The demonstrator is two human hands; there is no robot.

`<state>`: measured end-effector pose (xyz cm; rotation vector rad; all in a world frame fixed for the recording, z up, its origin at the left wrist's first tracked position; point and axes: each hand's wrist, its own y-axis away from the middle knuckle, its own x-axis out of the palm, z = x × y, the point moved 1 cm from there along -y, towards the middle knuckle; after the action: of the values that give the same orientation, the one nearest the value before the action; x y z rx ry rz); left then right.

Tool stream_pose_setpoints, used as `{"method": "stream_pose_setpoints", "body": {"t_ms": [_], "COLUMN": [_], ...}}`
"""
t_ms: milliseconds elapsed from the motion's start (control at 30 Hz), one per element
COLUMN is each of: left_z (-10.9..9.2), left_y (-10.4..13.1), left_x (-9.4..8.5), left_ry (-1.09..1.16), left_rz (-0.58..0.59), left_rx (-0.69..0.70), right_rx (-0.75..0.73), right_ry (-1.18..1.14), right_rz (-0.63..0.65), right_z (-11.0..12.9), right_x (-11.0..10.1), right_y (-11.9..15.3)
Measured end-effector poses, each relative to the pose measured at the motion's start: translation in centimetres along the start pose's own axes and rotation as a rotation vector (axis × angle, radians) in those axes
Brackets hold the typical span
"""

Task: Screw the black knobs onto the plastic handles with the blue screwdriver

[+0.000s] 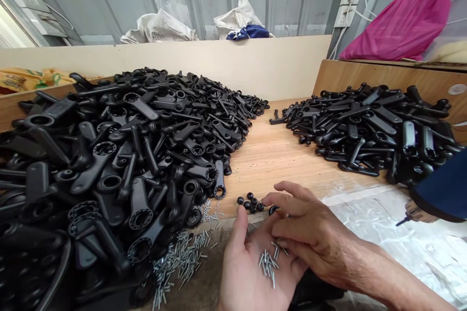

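Note:
My left hand (255, 272) lies palm up at the lower middle, cupping several thin silver screws (269, 265). Over it reaches my right hand (310, 228), its fingers bent down to the palm and its fingertips touching some of the screws; whether one is pinched is hard to see. Just beyond the fingers, small round black knobs (251, 203) sit on the wooden table. A black ring-shaped part (273, 210) shows partly behind the right fingers. To the left of my hands, a heap of loose screws (186, 255) spreads beside black plastic crank handles (140, 204).
A big pile of black handles (109, 146) covers the left side; another pile (365, 121) stands back right. At the right edge hangs a dark blue power screwdriver (441, 189), bit pointing left. A pale board (284, 68) borders the back. A pink bag (404, 19) rests on a ledge.

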<state>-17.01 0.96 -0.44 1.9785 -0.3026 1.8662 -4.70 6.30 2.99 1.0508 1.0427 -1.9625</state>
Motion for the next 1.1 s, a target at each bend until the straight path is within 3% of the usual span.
{"method": "stream_pose_setpoints", "body": {"t_ms": [167, 267, 333, 467, 633, 833, 1100], "left_z": [-0.1, -0.1, -0.1, 0.0, 0.1, 0.0, -0.2], "left_y": [0.2, 0.3, 0.3, 0.1, 0.0, 0.0, 0.6], "left_x": [-0.3, 0.1, 0.7, 1.7, 2.1, 1.7, 0.2], "left_ry": [-0.062, -0.159, -0.197, -0.242, -0.258, -0.24, -0.205], "left_rz": [-0.055, -0.177, -0.293, -0.445, -0.477, -0.464, -0.206], "left_rx": [0.075, 0.171, 0.203, 0.208, 0.236, 0.244, 0.215], "right_rx": [0.069, 0.224, 0.363, 0.539, 0.521, 0.487, 0.378], "right_ry": [-0.151, -0.285, -0.362, -0.497, -0.552, -0.46, -0.285], "right_rz": [-0.152, -0.339, -0.391, -0.336, -0.307, -0.269, -0.283], "right_z": [-0.2, -1.3, -2.1, -3.0, -2.8, -2.7, -2.6], "right_x": [-1.3, -1.9, -1.6, -0.2, 0.9, 1.2, 1.1], "right_y": [1.2, 3.6, 5.6, 8.2, 8.2, 7.7, 7.6]}}
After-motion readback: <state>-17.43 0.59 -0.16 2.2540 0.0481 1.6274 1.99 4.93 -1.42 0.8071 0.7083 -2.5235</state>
